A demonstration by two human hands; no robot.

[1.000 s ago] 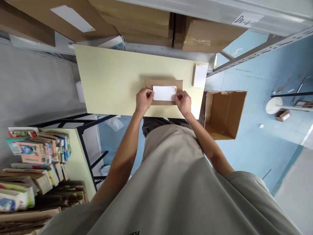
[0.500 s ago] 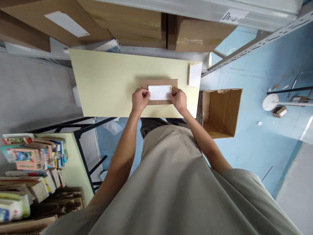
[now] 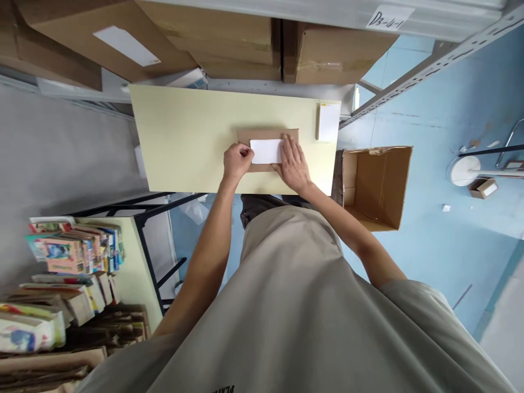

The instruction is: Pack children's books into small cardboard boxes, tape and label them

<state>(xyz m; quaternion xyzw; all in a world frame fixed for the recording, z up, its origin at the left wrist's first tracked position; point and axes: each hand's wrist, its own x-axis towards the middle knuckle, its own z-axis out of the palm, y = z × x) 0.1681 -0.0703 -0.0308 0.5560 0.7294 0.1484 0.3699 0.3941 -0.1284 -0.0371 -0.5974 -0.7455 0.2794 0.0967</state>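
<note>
A white paper label (image 3: 265, 152) lies on a flat brown cardboard piece (image 3: 262, 134) on the pale yellow table (image 3: 184, 142). My left hand (image 3: 238, 162) pinches the label's left edge between thumb and fingers. Flat across the label's right end rests my right hand (image 3: 293, 164), fingers stretched out and pointing away from me. That hand covers the label's right end and part of the cardboard. At the table's far right corner sits a stack of white labels (image 3: 328, 122) with a small yellow mark.
An open cardboard box (image 3: 376, 188) stands right of the table. Large cartons (image 3: 237, 46) fill the metal shelf (image 3: 319, 16) behind it. Several books (image 3: 82, 251) stand on another table at the lower left. A white round stool (image 3: 465, 170) is on the blue floor at right.
My right hand has gone from pinching the label's right edge to lying flat over that end. My left hand keeps its pinch at the left edge. The view has shifted slightly.
</note>
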